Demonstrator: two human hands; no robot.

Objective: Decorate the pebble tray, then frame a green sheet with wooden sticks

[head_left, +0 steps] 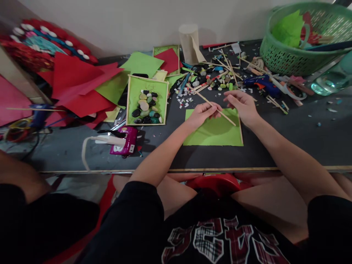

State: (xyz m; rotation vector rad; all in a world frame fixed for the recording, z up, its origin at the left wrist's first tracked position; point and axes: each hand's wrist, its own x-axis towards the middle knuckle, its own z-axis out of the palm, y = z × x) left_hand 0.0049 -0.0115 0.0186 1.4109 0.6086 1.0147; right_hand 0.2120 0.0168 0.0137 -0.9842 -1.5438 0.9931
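Note:
A thin wooden stick (227,118) is pinched in my left hand (204,113), slanting over a light green sheet (211,134) on the dark table. My right hand (242,104) hovers over the sheet's upper right corner, fingers curled with thumb near the index finger; whether it holds anything small is hidden. Another stick (241,132) lies along the sheet's right edge. To the left stands out a green panel (132,95) with a stick frame and several pebbles (144,105) on it.
Purple power socket (129,141) with a white plug sits left of my arm. Red paper (74,80) is piled further left. Behind are a paper roll (189,44), scattered sticks and scraps, a blue glue gun (261,84) and a green basket (288,58). A person's arm (19,176) is at left.

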